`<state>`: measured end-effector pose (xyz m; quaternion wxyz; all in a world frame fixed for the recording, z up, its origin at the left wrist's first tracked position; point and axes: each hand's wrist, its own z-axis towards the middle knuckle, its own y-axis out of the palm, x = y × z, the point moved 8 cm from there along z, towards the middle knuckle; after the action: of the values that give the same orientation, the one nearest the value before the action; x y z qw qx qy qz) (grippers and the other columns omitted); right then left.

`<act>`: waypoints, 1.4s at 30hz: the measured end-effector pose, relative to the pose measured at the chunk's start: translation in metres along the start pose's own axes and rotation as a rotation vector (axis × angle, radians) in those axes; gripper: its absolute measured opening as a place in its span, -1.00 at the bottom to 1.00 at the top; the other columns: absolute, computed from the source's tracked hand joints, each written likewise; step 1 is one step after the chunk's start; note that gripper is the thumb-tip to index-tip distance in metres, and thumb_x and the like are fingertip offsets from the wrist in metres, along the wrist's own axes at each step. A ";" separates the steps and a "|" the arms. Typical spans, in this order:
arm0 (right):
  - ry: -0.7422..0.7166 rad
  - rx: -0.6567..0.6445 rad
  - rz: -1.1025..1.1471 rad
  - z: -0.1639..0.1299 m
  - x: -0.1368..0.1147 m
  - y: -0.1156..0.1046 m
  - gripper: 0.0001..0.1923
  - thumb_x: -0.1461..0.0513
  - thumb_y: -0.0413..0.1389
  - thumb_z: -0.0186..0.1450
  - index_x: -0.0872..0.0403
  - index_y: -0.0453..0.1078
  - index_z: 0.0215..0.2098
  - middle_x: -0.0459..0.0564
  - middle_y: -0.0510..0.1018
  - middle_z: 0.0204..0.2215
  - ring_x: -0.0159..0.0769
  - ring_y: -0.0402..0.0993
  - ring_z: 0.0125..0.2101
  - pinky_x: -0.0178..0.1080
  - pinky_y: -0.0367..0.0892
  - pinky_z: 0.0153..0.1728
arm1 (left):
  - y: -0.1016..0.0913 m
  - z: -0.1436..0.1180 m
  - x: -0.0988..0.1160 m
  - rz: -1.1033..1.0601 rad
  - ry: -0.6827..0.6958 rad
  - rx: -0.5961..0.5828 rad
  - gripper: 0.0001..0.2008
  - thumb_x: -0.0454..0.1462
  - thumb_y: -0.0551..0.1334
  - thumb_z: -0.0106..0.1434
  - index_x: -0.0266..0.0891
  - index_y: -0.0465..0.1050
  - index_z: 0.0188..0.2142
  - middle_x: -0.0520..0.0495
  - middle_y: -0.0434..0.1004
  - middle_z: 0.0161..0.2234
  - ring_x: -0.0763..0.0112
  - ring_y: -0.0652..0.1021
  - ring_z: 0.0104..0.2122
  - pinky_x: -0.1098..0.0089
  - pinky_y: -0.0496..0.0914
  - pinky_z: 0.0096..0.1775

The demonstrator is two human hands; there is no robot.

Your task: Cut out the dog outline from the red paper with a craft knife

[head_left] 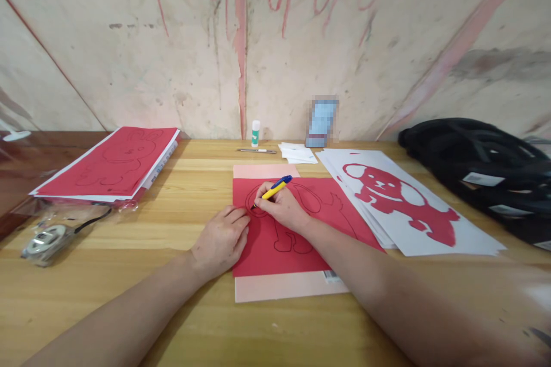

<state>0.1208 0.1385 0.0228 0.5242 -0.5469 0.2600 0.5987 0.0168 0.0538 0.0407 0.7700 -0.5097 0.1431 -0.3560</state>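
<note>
- While the left hand [221, 241] lies flat and open, palm down, on the near left edge of the red sheet [297, 223], the right hand [279, 206] is closed around a yellow and blue pen [275, 187].
- That pen is tilted, its blue end pointing away from the person and its dark tip touching the red sheet just beyond the left hand's fingertips.
- On the red sheet a black outline of a cartoon animal is drawn; the right forearm crosses over part of it.
- Under the red sheet lies a pale pink sheet [275, 289], which sticks out at the far and near edges.
- Both sheets rest on a wooden table [172, 223].
- Just right of the red sheet, touching or overlapping its edge, is a stack of white paper [430, 241] with a red cut-out animal [400, 200] on top.
- Farther right of the red sheet, well apart, sits a black helmet [477, 166].
- Beyond the red sheet, near the wall, stand a glue stick [255, 133] and a blurred blue object [322, 120], with a thin craft knife [256, 151] and small folded white papers [298, 153] lying between them and the sheet.
- Far left of the red sheet lies another pile of paper [112, 163] with a red top page bearing a drawn outline.
- Near that pile, toward the person, a tape measure [45, 239] lies in clear plastic.
</note>
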 end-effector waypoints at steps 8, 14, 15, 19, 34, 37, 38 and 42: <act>-0.011 -0.003 -0.019 0.000 -0.002 -0.001 -0.96 0.28 0.08 0.07 0.08 0.29 -0.53 -0.14 0.40 -0.57 -0.41 0.28 -0.51 -0.32 0.21 -0.42 | 0.001 -0.001 -0.001 0.004 0.002 0.003 -0.75 -0.40 0.00 0.31 -0.31 0.46 -0.21 -0.23 0.51 -0.19 0.17 0.48 -0.15 0.14 0.45 -0.09; -0.019 0.000 -0.033 0.000 -0.001 -0.001 -0.96 0.28 0.08 0.07 0.08 0.29 -0.53 -0.14 0.40 -0.57 -0.41 0.29 -0.51 -0.33 0.20 -0.43 | 0.001 -0.002 0.000 0.019 0.004 0.004 -0.75 -0.39 0.00 0.31 -0.31 0.46 -0.22 -0.22 0.51 -0.19 0.18 0.48 -0.16 0.16 0.45 -0.10; -0.020 -0.002 -0.032 0.000 -0.001 -0.001 -0.96 0.28 0.08 0.07 0.08 0.29 -0.53 -0.14 0.40 -0.57 -0.41 0.29 -0.50 -0.33 0.20 -0.43 | 0.001 -0.002 0.000 0.019 0.004 0.003 -0.75 -0.39 0.00 0.31 -0.31 0.46 -0.22 -0.22 0.51 -0.19 0.18 0.48 -0.16 0.16 0.45 -0.10; -0.026 -0.002 -0.026 0.000 -0.001 -0.001 -0.97 0.29 0.07 0.06 0.08 0.29 -0.53 -0.14 0.40 -0.56 -0.40 0.30 -0.50 -0.33 0.21 -0.42 | 0.001 -0.001 0.000 0.012 0.003 -0.003 -0.75 -0.40 0.00 0.31 -0.31 0.46 -0.21 -0.22 0.51 -0.19 0.18 0.48 -0.15 0.16 0.45 -0.09; -0.016 0.007 -0.042 0.000 -0.001 -0.002 -0.98 0.29 0.06 0.04 0.07 0.28 -0.54 -0.15 0.39 -0.58 -0.40 0.29 -0.51 -0.33 0.20 -0.43 | 0.002 -0.001 0.000 0.020 0.005 -0.003 -0.74 -0.39 -0.01 0.30 -0.29 0.46 -0.21 -0.20 0.51 -0.19 0.20 0.48 -0.16 0.16 0.45 -0.09; -0.016 0.006 -0.041 0.000 -0.002 -0.002 -0.98 0.29 0.06 0.04 0.07 0.28 -0.54 -0.15 0.38 -0.58 -0.40 0.28 -0.51 -0.33 0.20 -0.44 | 0.001 -0.001 0.000 0.021 0.008 -0.005 -0.74 -0.39 -0.01 0.31 -0.29 0.45 -0.20 -0.20 0.51 -0.18 0.20 0.48 -0.16 0.16 0.45 -0.08; -0.012 0.005 -0.042 0.000 -0.002 -0.002 -0.98 0.29 0.06 0.03 0.07 0.28 -0.55 -0.15 0.38 -0.59 -0.40 0.28 -0.52 -0.33 0.20 -0.44 | 0.001 -0.001 0.000 0.020 0.009 -0.002 -0.74 -0.40 0.00 0.31 -0.29 0.45 -0.20 -0.20 0.51 -0.18 0.20 0.48 -0.15 0.16 0.45 -0.07; -0.004 0.005 -0.052 0.000 -0.001 -0.002 -0.97 0.29 0.06 0.03 0.07 0.27 -0.56 -0.16 0.36 -0.60 -0.40 0.27 -0.53 -0.33 0.19 -0.46 | 0.000 -0.002 0.000 0.012 0.010 0.006 -0.75 -0.40 0.00 0.30 -0.29 0.45 -0.19 -0.20 0.51 -0.19 0.20 0.47 -0.15 0.16 0.45 -0.07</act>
<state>0.1226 0.1386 0.0244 0.5417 -0.5510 0.2462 0.5851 0.0156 0.0531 0.0398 0.7730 -0.5049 0.1489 -0.3542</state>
